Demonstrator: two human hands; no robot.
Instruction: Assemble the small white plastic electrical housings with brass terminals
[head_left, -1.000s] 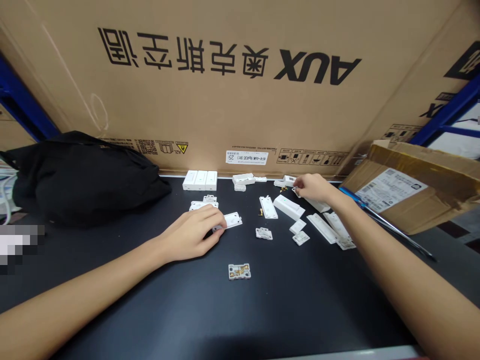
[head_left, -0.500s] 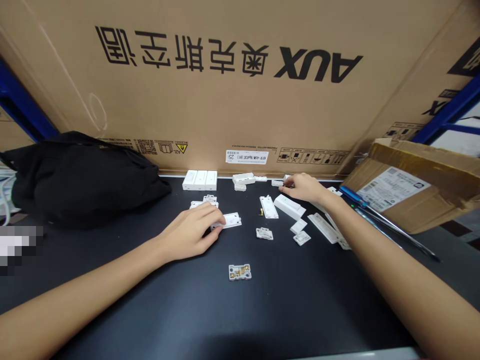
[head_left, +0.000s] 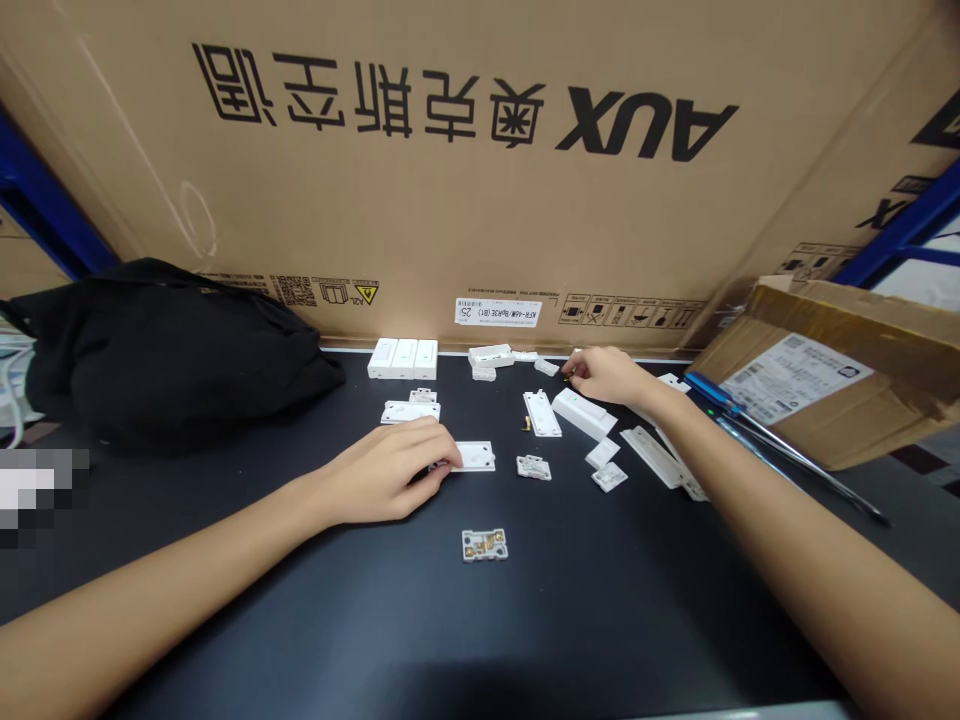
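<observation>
A black work surface (head_left: 615, 610) runs along the foot of a large brown cardboard carton (head_left: 480, 200) printed with upside-down AUX lettering.

The left hand (head_left: 386, 470) lies half curled, its fingertips (head_left: 452, 460) touching the near edge of a flat white plastic plate (head_left: 476, 457). Whether it is gripping the plate or only resting there, I cannot tell. The right hand (head_left: 607, 375) is drawn in, its fingertips (head_left: 574, 367) pinched close together. Anything between them is too small to make out. A small white plastic piece (head_left: 547, 367) lies just beside those fingertips, and a long white plastic block (head_left: 583, 413) sits just below the hand.

Toward the left hand's wrist, beyond the plate, lies a white plastic frame (head_left: 410, 411). Below the plate sits a small white plastic base with brass contacts (head_left: 484, 544). Three white rectangular plastic housings (head_left: 403, 358) stand side by side against the carton. Past the left hand is a black cloth bag (head_left: 172, 350). Past the right forearm are a blue-handled screwdriver (head_left: 720, 392) and an opened cardboard parcel (head_left: 825, 385).
</observation>
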